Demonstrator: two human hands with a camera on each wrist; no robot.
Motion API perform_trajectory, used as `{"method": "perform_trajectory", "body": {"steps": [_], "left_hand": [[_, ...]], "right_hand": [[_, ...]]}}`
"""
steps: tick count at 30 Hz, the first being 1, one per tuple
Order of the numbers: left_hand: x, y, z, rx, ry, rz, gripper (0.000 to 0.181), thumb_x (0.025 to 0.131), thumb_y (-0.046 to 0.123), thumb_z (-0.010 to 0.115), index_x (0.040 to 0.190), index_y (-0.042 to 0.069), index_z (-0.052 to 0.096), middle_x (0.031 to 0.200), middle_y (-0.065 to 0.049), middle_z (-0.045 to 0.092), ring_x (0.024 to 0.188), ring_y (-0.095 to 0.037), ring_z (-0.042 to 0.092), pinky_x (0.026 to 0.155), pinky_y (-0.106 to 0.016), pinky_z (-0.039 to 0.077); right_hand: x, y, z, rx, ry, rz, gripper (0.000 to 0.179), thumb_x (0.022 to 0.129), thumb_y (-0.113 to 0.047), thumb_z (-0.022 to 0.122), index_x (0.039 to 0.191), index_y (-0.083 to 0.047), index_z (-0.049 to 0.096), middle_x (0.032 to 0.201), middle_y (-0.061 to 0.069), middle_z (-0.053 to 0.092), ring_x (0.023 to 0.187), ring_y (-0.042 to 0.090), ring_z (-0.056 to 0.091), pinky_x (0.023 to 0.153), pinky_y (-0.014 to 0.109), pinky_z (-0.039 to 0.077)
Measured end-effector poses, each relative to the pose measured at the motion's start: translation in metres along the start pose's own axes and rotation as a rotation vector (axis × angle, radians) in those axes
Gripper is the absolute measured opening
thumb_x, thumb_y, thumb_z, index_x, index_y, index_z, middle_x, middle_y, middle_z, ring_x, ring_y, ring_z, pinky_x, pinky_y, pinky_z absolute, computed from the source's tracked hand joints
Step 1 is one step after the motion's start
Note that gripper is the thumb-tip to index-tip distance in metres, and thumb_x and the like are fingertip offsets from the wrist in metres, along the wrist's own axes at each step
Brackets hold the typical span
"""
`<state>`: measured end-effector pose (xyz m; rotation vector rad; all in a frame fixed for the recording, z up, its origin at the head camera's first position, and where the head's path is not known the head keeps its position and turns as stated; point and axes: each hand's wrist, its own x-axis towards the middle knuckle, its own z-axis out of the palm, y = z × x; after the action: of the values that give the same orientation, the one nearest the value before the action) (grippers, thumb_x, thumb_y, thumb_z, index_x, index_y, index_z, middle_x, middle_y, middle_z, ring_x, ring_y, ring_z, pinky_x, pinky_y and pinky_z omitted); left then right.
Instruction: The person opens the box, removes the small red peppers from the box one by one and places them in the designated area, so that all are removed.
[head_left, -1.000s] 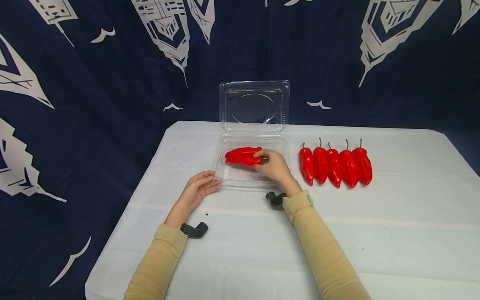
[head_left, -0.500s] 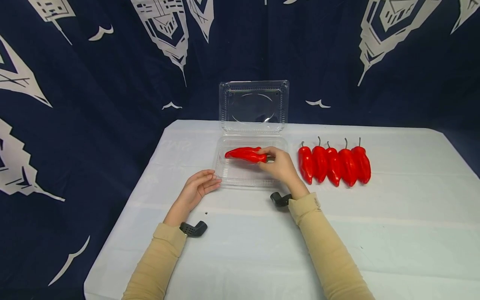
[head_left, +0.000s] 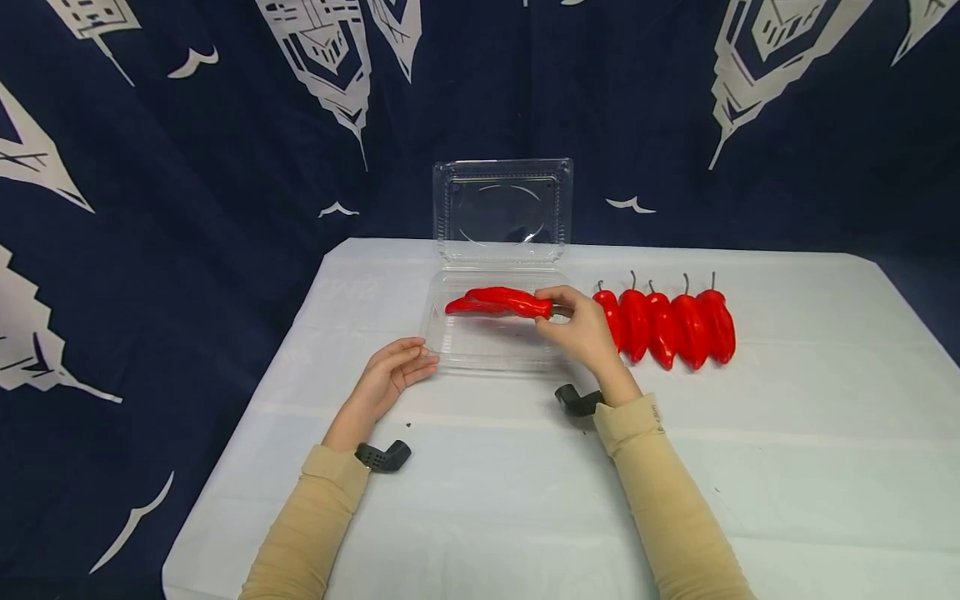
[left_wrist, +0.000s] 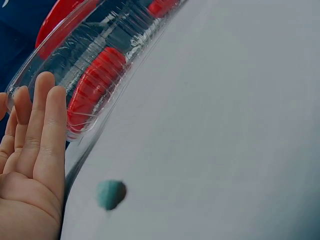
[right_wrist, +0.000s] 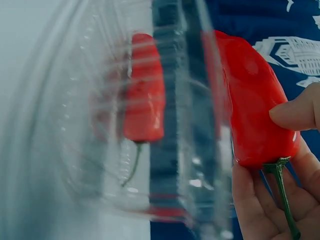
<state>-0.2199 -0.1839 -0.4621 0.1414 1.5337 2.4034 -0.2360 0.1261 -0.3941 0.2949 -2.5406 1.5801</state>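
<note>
My right hand [head_left: 581, 325] grips a red pepper [head_left: 517, 300] by its stem end, its thumb on one side and fingers on the other. The pepper lies sideways over a clear plastic container [head_left: 487, 365], its tip toward the left. A second red pepper [right_wrist: 145, 90] lies inside the container, seen through the wall in the right wrist view and partly hidden by the held one in the head view. My left hand [head_left: 393, 375] rests its extended fingertips at the container's left front corner and holds nothing. The clear hinged lid [head_left: 502, 212] stands raised behind.
Several red peppers [head_left: 663, 329] stand in a row right of the container, stems pointing away; my right hand partly covers the nearest. A white cloth [head_left: 480, 500] covers the table, with a small dark speck [head_left: 408, 425] on it. A dark blue patterned curtain [head_left: 585, 108] hangs behind.
My right hand has moved right and slightly away, raising the gripped pepper from beside the other and across it. My left hand keeps its place at the container's corner.
</note>
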Motion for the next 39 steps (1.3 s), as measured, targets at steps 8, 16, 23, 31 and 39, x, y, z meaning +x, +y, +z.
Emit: {"method": "perform_trajectory", "body": {"steps": [8,16,23,31,39], "left_hand": [[-0.001,0.001,0.0,0.014,-0.003,0.009,0.019,0.099,-0.002,0.037,0.115,-0.005,0.047,0.092,-0.004,0.064,0.091,-0.018,0.067,0.087,-0.034,0.054],[-0.001,0.001,0.001,0.019,-0.001,0.01,0.019,0.098,-0.003,0.037,0.115,-0.006,0.046,0.091,-0.005,0.065,0.09,-0.018,0.067,0.086,-0.034,0.054],[-0.001,0.001,0.001,0.022,0.0,0.007,0.024,0.098,-0.002,0.038,0.12,-0.011,0.042,0.092,-0.005,0.064,0.09,-0.018,0.067,0.087,-0.034,0.054],[0.0,0.001,0.001,0.036,-0.001,0.003,0.03,0.098,-0.001,0.038,0.124,-0.016,0.035,0.092,-0.005,0.064,0.09,-0.017,0.067,0.087,-0.033,0.053],[0.0,0.0,0.0,0.029,-0.002,0.004,0.029,0.098,-0.001,0.038,0.123,-0.015,0.036,0.092,-0.005,0.064,0.091,-0.018,0.067,0.087,-0.033,0.053]], "right_hand": [[-0.003,-0.006,-0.019,0.032,0.066,-0.026,0.037,0.079,-0.004,0.068,0.115,-0.002,0.061,0.116,0.014,0.061,0.105,0.029,0.058,0.096,0.044,0.047],[-0.007,-0.01,-0.038,0.03,0.153,-0.013,0.04,0.08,-0.006,0.069,0.119,-0.001,0.06,0.119,0.015,0.06,0.105,0.029,0.058,0.096,0.046,0.047],[-0.011,-0.011,-0.056,0.047,0.23,0.0,0.04,0.081,-0.008,0.069,0.12,-0.004,0.06,0.118,0.013,0.061,0.102,0.025,0.059,0.094,0.044,0.049],[-0.017,-0.012,-0.071,0.066,0.308,0.01,0.043,0.081,-0.01,0.07,0.122,-0.005,0.058,0.121,0.008,0.059,0.107,0.022,0.057,0.093,0.036,0.05],[-0.022,-0.01,-0.086,0.057,0.42,0.023,0.042,0.081,-0.011,0.071,0.121,-0.008,0.06,0.12,0.005,0.061,0.105,0.017,0.058,0.093,0.03,0.05]]}}
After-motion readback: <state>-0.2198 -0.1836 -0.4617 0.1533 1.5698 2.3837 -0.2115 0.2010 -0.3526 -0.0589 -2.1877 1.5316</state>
